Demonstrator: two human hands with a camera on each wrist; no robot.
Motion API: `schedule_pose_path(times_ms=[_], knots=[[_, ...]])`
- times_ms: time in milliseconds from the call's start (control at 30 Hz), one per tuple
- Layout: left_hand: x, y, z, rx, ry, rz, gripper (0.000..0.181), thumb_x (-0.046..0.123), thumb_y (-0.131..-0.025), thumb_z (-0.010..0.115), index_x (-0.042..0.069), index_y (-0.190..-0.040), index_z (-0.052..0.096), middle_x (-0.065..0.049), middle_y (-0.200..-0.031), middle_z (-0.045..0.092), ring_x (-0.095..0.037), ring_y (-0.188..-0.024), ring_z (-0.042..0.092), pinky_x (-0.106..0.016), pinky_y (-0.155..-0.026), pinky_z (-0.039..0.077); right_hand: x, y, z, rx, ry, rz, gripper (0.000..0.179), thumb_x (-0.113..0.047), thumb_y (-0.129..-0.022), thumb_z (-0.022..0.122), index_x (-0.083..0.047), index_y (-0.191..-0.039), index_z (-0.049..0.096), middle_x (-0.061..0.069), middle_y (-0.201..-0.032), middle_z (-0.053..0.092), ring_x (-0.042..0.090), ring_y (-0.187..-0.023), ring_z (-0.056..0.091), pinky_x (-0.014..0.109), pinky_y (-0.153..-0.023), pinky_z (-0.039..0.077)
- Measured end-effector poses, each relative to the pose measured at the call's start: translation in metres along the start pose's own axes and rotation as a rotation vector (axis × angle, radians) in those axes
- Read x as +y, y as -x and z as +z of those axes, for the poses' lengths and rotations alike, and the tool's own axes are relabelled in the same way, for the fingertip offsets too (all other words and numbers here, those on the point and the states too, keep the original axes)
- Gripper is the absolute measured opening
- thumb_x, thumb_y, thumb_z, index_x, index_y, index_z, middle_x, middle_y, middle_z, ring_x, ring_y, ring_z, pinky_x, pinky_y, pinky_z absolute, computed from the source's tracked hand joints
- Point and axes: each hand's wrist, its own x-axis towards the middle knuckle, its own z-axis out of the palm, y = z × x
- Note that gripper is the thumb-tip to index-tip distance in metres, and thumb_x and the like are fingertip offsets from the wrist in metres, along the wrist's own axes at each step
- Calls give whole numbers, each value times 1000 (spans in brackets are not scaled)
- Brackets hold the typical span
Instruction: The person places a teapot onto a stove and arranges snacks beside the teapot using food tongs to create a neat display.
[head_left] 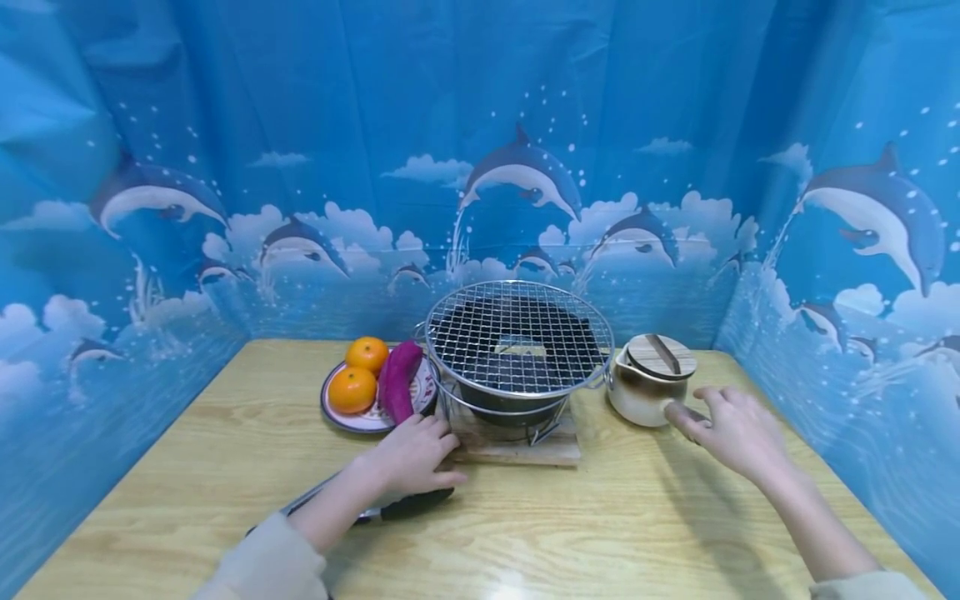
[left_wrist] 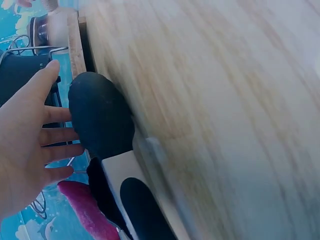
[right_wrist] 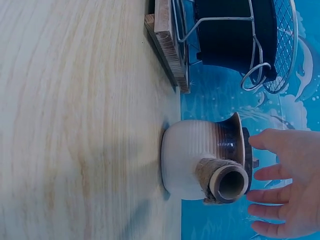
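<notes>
Over the front-left table my left hand (head_left: 408, 454) is held with fingers extended, holding nothing. Tongs (head_left: 417, 503) with black tips and metal arms lie below it; in the left wrist view the fingers reach toward one black tip (left_wrist: 100, 115), and whether they touch it I cannot tell. On the right, my right hand (head_left: 738, 429) has its fingers spread beside a small side-handled teapot (head_left: 637, 400) with a wooden lid (head_left: 662, 357). The right wrist view shows that hand (right_wrist: 295, 185) near the lid and the cord-wrapped handle (right_wrist: 215, 175), gripping neither.
A round wire grill net (head_left: 517, 333) tops a black stove (head_left: 510, 404) on a wooden board (head_left: 510, 450) at the middle back. Left of it, a plate (head_left: 358, 425) bears two oranges (head_left: 352, 390) and a purple eggplant-like item (head_left: 400, 379). A dolphin-printed curtain (head_left: 375, 125) encloses the table.
</notes>
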Motion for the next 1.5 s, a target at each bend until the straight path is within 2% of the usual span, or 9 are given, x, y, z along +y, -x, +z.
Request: schedule_pose_path(times_ms=[200,433,667,900,1067,1267,1500], knots=[[1,1,4,13,2,9,51,57,-85,53,11,-105,64,-4,-97,58,-21,-92,54,-35,-76,43,2,-1,4,-5,-4,9,75,-55,-89,47,12,-122,50,39,-115,48,53,-101,46,62,-81,38],[1,1,4,-2,-6,5,54,59,-85,51,11,-108,63,-4,-99,58,-20,-93,54,-35,-77,43,5,-3,7,4,18,10,75,-54,-88,51,12,-123,49,39,-113,48,53,-99,47,60,-78,40],[1,2,4,-8,0,4,53,58,-84,54,11,-107,63,-4,-100,58,-20,-93,54,-35,-76,43,8,-7,17,1,75,5,70,-44,-81,64,12,-121,50,38,-112,49,52,-97,49,60,-73,42],[1,2,4,0,8,13,51,57,-83,55,12,-106,63,-3,-98,57,-20,-92,54,-34,-75,43,9,-11,24,-13,115,22,75,-46,-75,69,12,-119,49,36,-108,51,49,-93,51,58,-69,44],[1,2,4,5,0,16,51,57,-82,56,12,-106,63,-3,-98,57,-20,-92,54,-34,-74,43,9,-12,26,-1,138,15,67,-39,-75,71,12,-113,51,32,-97,54,46,-86,52,57,-64,45],[0,1,5,-5,5,13,52,57,-82,57,12,-107,63,-3,-98,57,-20,-93,54,-34,-74,43,9,-12,33,58,171,0,52,-33,-72,71,8,-97,52,25,-83,53,43,-77,52,54,-55,45],[0,1,6,-1,0,15,51,57,-81,57,12,-106,63,-2,-96,56,-19,-91,53,-33,-73,42,9,-11,38,107,202,-36,41,-25,-72,70,5,-92,50,22,-79,50,40,-73,51,52,-50,43]])
